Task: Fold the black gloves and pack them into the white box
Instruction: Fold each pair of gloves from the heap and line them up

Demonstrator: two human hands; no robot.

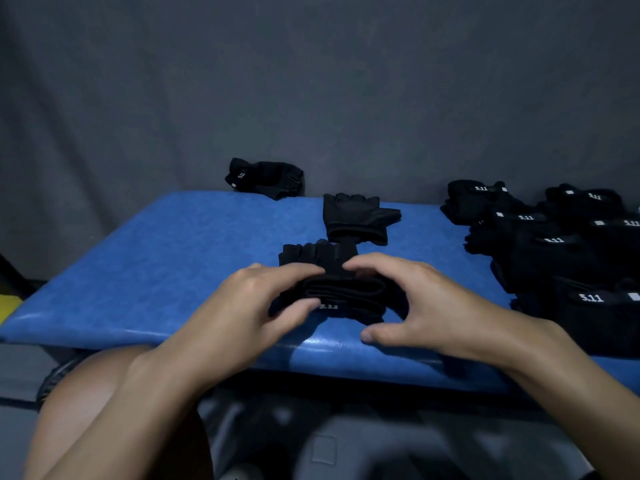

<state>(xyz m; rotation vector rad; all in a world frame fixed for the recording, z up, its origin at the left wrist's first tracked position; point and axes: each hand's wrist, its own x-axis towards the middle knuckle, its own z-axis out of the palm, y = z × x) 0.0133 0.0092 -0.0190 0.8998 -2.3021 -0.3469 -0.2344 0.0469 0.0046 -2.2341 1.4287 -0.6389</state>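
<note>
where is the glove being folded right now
In the head view, the folded glove sits centre, near the front edge of the blue table, held between the left hand and right hand.

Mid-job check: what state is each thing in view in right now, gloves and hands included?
Near glove: partly folded, held by both hands.
Middle glove: flat, unfolded, untouched.
Far glove: bunched at back edge of table.
Glove pile: heaped at right, unboxed.
Left hand: pinches near glove.
Right hand: fingers curled over near glove, thumb on table.
White box: not in view.
</note>
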